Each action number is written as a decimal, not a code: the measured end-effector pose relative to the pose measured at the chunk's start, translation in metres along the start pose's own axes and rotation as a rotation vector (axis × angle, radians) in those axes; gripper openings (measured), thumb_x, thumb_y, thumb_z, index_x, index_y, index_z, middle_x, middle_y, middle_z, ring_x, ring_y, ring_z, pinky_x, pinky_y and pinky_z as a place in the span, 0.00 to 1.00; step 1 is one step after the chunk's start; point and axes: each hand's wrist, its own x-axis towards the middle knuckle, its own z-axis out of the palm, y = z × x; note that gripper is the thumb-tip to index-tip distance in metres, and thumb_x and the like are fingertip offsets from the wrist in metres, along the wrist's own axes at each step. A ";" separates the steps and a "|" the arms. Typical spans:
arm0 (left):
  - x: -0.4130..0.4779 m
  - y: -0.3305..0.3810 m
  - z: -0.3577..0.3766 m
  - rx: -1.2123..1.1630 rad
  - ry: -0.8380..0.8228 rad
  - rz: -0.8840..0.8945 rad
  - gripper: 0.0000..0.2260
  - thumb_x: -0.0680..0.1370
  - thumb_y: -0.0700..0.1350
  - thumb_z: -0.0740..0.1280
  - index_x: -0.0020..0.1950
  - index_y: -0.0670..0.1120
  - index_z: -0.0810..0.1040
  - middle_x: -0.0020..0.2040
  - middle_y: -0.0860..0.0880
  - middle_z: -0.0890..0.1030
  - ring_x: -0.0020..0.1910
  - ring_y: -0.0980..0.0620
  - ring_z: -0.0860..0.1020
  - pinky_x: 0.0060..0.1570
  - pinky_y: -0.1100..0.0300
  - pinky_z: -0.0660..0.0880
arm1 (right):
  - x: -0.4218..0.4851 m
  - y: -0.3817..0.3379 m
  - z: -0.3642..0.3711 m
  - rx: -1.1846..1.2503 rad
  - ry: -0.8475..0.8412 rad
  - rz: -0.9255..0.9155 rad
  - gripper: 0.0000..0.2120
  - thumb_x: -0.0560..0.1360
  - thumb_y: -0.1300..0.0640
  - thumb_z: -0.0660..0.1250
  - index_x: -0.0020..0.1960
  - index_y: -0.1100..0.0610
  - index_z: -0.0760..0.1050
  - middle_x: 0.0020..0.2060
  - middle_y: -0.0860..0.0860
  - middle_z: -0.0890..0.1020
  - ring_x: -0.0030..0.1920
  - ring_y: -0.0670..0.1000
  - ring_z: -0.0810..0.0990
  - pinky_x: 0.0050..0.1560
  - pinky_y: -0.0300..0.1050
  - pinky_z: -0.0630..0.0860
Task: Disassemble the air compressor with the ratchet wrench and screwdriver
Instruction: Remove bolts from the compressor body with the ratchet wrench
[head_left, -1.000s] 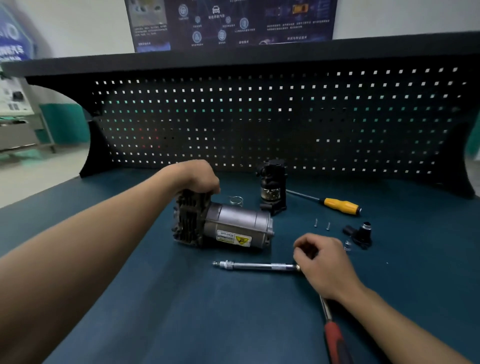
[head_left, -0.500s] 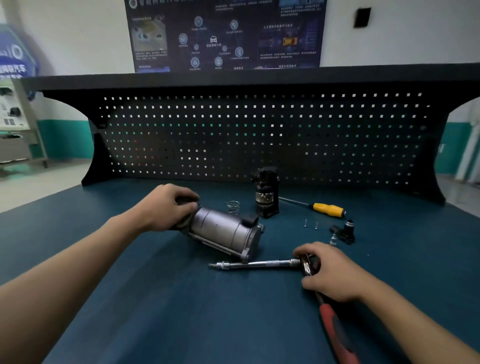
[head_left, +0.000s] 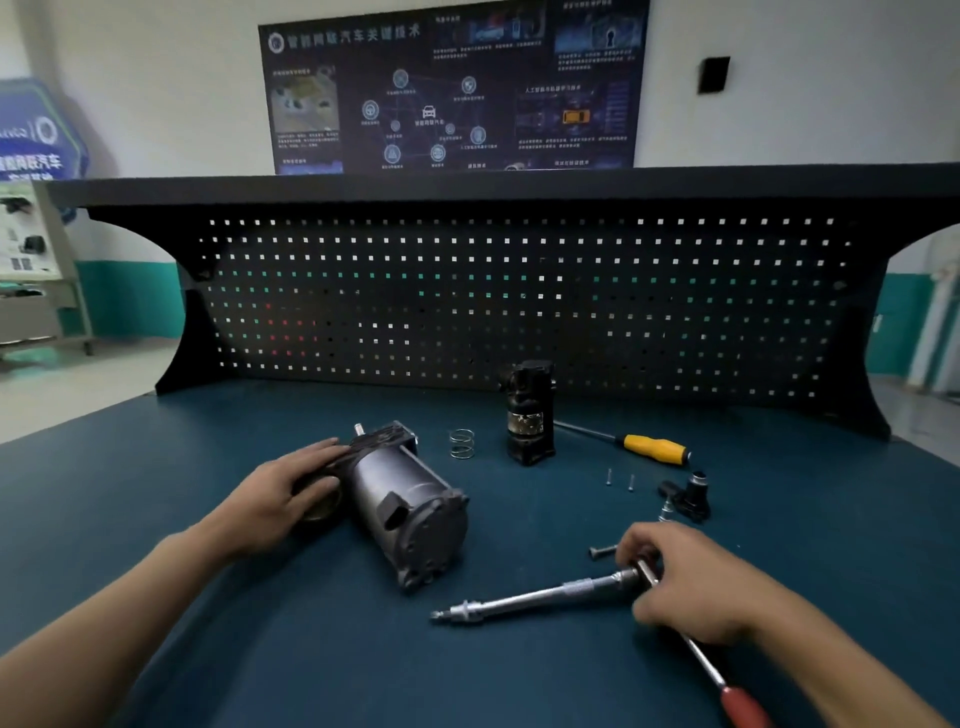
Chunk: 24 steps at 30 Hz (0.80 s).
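On the bench (head_left: 208, 623), left hand (head_left: 275, 501) rests straight-fingered on air compressor (head_left: 410, 499), right hand (head_left: 696, 587) grips ratchet wrench (head_left: 571, 590); poster (head_left: 452, 93) reads "智能网联汽车关键技术".

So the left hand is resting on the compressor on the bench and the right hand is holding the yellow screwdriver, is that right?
Not quite. The head view shows the right hand gripping the ratchet wrench; the yellow screwdriver lies untouched on the bench farther back. The left hand does rest on the compressor.
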 end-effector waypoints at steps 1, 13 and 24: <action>0.002 -0.004 0.004 -0.021 0.012 -0.042 0.20 0.81 0.40 0.67 0.72 0.53 0.72 0.71 0.54 0.72 0.71 0.54 0.70 0.71 0.63 0.62 | 0.001 0.004 -0.002 0.142 0.006 0.030 0.14 0.65 0.61 0.69 0.48 0.48 0.77 0.42 0.47 0.79 0.36 0.47 0.78 0.34 0.39 0.73; 0.104 0.092 0.028 0.142 -0.395 -0.404 0.37 0.78 0.70 0.56 0.78 0.44 0.64 0.76 0.42 0.67 0.73 0.42 0.68 0.69 0.53 0.64 | 0.010 0.004 -0.008 0.997 -0.134 0.348 0.08 0.73 0.54 0.70 0.43 0.60 0.78 0.27 0.53 0.73 0.20 0.45 0.60 0.21 0.33 0.55; 0.092 0.112 0.033 0.131 -0.571 -0.060 0.32 0.74 0.63 0.64 0.77 0.56 0.64 0.70 0.49 0.70 0.69 0.51 0.68 0.70 0.58 0.62 | 0.018 0.006 -0.016 1.548 0.104 0.203 0.06 0.79 0.59 0.64 0.43 0.57 0.74 0.25 0.47 0.65 0.19 0.42 0.59 0.16 0.35 0.55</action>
